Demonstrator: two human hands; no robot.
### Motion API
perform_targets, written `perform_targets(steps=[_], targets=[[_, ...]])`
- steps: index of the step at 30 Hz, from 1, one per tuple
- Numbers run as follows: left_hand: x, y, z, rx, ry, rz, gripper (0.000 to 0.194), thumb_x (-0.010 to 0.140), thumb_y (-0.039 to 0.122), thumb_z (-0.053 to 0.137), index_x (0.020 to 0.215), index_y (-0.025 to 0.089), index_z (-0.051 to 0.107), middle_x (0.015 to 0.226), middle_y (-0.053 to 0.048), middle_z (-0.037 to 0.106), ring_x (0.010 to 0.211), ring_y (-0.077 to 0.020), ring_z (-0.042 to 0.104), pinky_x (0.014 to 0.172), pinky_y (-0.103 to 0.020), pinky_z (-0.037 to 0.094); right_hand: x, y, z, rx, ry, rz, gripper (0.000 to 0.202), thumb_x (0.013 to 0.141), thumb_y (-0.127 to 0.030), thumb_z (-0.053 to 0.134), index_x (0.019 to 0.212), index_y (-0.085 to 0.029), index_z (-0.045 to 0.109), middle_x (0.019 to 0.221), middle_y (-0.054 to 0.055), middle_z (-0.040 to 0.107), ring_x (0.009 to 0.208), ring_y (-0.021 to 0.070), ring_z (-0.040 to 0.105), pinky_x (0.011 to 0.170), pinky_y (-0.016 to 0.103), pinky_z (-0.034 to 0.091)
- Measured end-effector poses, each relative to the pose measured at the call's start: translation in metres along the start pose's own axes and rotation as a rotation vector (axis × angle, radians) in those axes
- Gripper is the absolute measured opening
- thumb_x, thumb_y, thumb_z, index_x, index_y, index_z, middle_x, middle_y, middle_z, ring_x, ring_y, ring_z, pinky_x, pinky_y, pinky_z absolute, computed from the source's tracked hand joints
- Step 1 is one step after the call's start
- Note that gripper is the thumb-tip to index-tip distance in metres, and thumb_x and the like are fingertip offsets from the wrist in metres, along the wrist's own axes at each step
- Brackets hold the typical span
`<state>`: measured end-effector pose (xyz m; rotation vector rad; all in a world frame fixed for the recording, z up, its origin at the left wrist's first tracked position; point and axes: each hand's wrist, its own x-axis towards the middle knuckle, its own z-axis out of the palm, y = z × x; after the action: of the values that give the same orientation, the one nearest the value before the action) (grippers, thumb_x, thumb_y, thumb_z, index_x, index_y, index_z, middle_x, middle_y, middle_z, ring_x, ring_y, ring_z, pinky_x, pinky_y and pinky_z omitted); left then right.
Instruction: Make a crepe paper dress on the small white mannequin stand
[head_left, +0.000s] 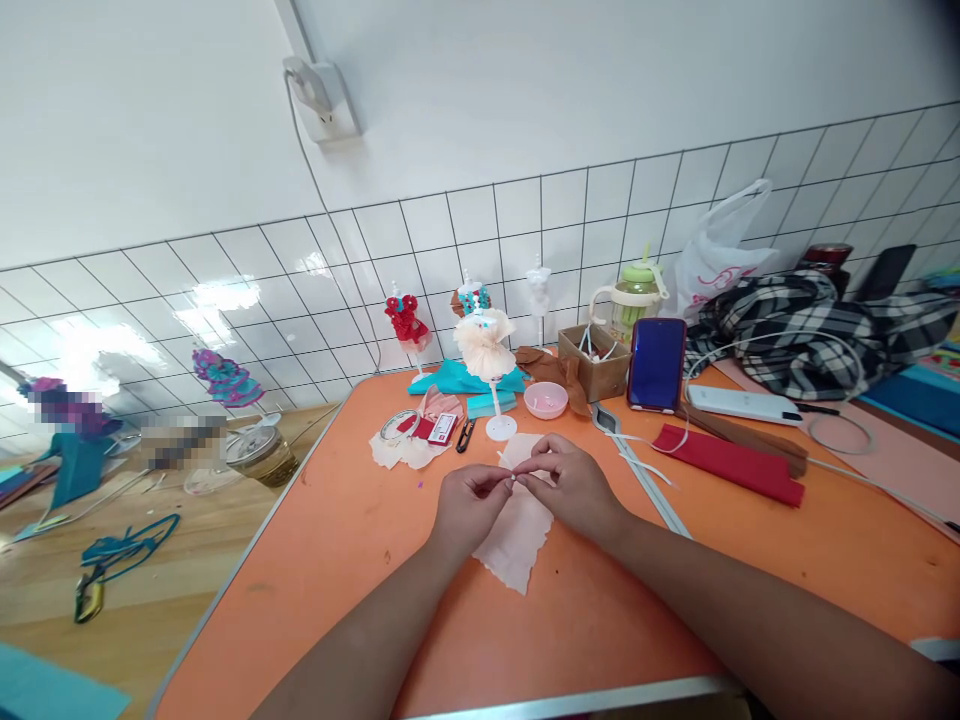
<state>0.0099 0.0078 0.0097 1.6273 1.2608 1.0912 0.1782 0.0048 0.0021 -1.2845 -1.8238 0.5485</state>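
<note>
Above a pale pink crinkled sheet (517, 550) on the orange table, my two hands meet fingertip to fingertip. My left hand (474, 502) is closed in a pinch on a tiny white piece (514, 479). From the right, my right hand (571, 484) pinches at the same piece with thumb and forefinger. The piece is mostly hidden by the fingers. Just beyond stands a small white dress form (486, 345) wearing a cream ruffled dress. Black thread snips (466, 435) and a pink bowl (546, 400) lie near it.
More small dress forms, one with a red dress (406, 325), stand along the tiled wall. A cardboard box (595, 362), a phone (656, 365), a green-lidded jug (636, 300) and folded red cloth (727, 463) are at the right. Scissors (90, 595) lie on the wooden table at left.
</note>
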Motion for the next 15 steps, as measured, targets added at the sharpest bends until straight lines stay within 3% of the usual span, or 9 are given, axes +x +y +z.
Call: perform_targets(steps=[8, 15], targets=[[-0.0023, 0.0046, 0.0021, 0.016, 0.018, -0.044, 0.01, 0.067, 0.026, 0.066, 0.063, 0.018, 0.07, 0.061, -0.002, 0.068, 0.059, -0.016, 0.061, 0.057, -0.025, 0.047, -0.0036, -0.0019, -0.0042, -0.13, 0.058, -0.133, 0.016, 0.081, -0.031, 0.06, 0.088, -0.031, 0.075, 0.088, 0.001, 0.063, 0.073, 0.0134, 0.059, 0.062, 0.026, 0.042], [-0.0026, -0.0011, 0.004, 0.077, -0.003, -0.013, 0.014, 0.069, 0.03, 0.065, 0.064, 0.018, 0.069, 0.062, -0.002, 0.066, 0.058, -0.0142, 0.058, 0.054, -0.023, 0.044, -0.0012, -0.0024, -0.0025, -0.021, 0.026, -0.031, 0.014, 0.077, -0.028, 0.06, 0.079, -0.027, 0.074, 0.081, 0.001, 0.06, 0.063, 0.0115, 0.053, 0.054, 0.025, 0.039]])
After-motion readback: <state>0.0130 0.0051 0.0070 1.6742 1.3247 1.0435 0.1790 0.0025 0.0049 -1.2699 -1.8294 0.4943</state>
